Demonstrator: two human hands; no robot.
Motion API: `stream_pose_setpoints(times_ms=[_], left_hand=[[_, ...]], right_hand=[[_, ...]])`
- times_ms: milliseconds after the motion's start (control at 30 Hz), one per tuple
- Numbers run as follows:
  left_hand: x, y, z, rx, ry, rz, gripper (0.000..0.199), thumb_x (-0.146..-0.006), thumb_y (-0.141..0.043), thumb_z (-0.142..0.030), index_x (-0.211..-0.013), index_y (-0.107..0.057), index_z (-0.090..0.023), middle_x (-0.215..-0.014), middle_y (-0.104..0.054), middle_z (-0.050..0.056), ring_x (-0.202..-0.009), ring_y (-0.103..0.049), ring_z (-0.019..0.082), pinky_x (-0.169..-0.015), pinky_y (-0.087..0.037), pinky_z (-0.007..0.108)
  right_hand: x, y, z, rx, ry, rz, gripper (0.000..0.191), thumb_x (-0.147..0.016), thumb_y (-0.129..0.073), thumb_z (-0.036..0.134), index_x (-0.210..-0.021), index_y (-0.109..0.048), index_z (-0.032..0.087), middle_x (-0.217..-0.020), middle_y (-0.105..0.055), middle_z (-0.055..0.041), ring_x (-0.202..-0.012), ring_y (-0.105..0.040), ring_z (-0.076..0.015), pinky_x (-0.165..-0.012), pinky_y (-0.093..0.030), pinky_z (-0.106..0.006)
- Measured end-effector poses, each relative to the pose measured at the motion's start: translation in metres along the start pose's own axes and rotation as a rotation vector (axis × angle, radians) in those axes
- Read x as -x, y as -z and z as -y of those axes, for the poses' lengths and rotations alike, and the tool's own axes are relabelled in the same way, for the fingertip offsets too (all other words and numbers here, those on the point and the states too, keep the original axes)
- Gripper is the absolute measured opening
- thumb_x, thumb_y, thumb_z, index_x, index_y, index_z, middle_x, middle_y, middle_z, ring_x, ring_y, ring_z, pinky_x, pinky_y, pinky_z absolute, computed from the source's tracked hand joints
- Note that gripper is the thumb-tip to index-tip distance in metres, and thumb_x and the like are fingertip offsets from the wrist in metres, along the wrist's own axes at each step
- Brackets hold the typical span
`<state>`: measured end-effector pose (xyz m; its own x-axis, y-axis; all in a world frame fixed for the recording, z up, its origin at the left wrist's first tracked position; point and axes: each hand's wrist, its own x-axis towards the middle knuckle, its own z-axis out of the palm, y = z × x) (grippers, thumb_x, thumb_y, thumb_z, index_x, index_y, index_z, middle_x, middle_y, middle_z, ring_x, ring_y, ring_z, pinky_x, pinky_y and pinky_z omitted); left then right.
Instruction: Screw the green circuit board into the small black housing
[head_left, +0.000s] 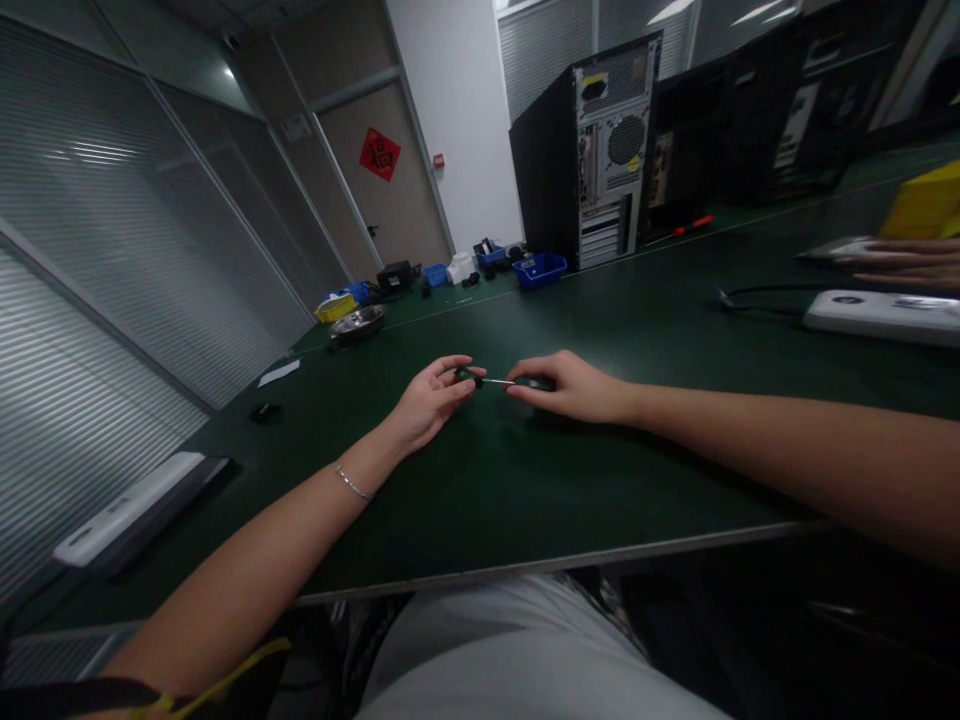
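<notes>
Over the dark green table, my left hand pinches a small dark green and black piece between thumb and fingers. The piece looks like a small circuit part, too small to name surely. A screwdriver with a dark handle lies in the closed fingers of my right hand. Its thin metal shaft points left, and the tip meets the small piece or ends right beside it. Both hands are near the middle of the table, close together.
A computer tower stands at the back beside a blue bin. Small bins and a metal bowl line the far left. Power strips lie left and right. Another person's hand shows at the right edge. A red-handled tool lies behind.
</notes>
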<state>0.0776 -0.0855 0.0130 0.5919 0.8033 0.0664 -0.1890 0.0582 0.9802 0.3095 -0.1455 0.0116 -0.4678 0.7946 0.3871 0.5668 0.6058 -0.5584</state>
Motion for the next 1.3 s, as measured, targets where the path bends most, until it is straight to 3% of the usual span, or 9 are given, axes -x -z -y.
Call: stream_pose_setpoints(times_ms=[267,500,933,1300], left_hand=[[0.0037,-0.0023,0.0022,-0.024,0.040,0.123,0.042,-0.078,-0.068,-0.013,-0.118,-0.058,-0.018,-0.105,-0.066,0.008,-0.102,-0.062,0.023,-0.089,-0.047,0.037],[0.0042,-0.0056,0.0038,-0.111,0.031,0.148,0.037,-0.080,-0.067,-0.015,-0.117,-0.060,-0.018,-0.101,-0.066,0.007,-0.079,-0.057,0.013,-0.068,-0.043,0.024],[0.0020,0.0008,0.0057,-0.225,-0.114,0.110,0.030,-0.089,-0.057,-0.027,-0.116,-0.065,-0.015,-0.102,-0.067,0.010,-0.080,-0.055,0.014,-0.075,-0.043,0.027],[0.0049,-0.0072,0.0021,-0.390,-0.188,0.092,0.029,-0.084,-0.065,-0.026,-0.111,-0.068,-0.015,-0.092,-0.068,0.006,-0.077,-0.060,0.015,-0.071,-0.048,0.028]], right_hand=[[0.0008,-0.0002,0.0008,0.011,0.010,-0.013,0.033,-0.092,-0.052,0.039,-0.104,-0.068,0.014,-0.073,-0.063,-0.0010,-0.059,-0.053,-0.0125,-0.055,-0.035,-0.023],[0.0004,-0.0006,0.0012,0.031,0.006,-0.012,0.034,-0.092,-0.052,0.040,-0.105,-0.068,0.014,-0.072,-0.063,-0.0012,-0.057,-0.052,-0.0122,-0.053,-0.034,-0.022],[0.0006,-0.0007,-0.0011,0.074,-0.029,-0.023,0.032,-0.092,-0.052,0.038,-0.105,-0.068,0.014,-0.074,-0.065,-0.0028,-0.060,-0.055,-0.0139,-0.054,-0.036,-0.023],[0.0010,0.0001,0.0026,0.074,-0.016,-0.009,0.032,-0.091,-0.053,0.037,-0.106,-0.068,0.014,-0.076,-0.066,-0.0033,-0.061,-0.056,-0.0137,-0.055,-0.036,-0.023]])
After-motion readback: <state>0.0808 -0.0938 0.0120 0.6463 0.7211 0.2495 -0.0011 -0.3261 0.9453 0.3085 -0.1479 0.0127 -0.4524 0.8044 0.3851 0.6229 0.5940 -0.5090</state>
